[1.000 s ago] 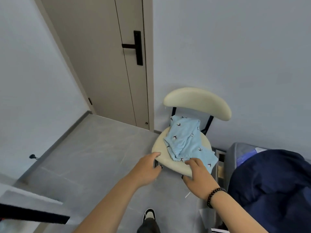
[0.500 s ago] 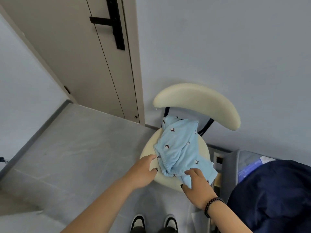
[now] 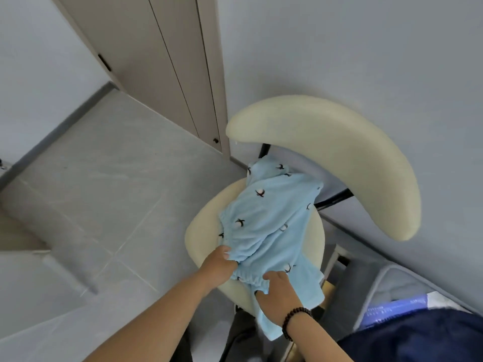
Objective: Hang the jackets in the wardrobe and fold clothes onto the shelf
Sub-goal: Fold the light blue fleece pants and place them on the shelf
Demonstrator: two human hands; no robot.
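Note:
A light blue garment (image 3: 271,223) with small dark prints lies crumpled on the round cream seat of a chair (image 3: 201,231). My left hand (image 3: 219,265) grips the garment's gathered waistband at the seat's front left. My right hand (image 3: 279,296), a dark bead bracelet on its wrist, holds the same waistband a little to the right, near the seat's front edge. Part of the cloth hangs down over the seat's front, below my right hand.
The chair's curved cream backrest (image 3: 339,152) stands against the pale wall. A beige door (image 3: 146,61) is at the back left, with grey tiled floor (image 3: 104,192) before it. A dark navy cloth (image 3: 418,338) lies at the bottom right over a grey edge.
The view has closed in on the chair. Both hands moved from the seat's edge onto the blue garment and took hold of its waistband.

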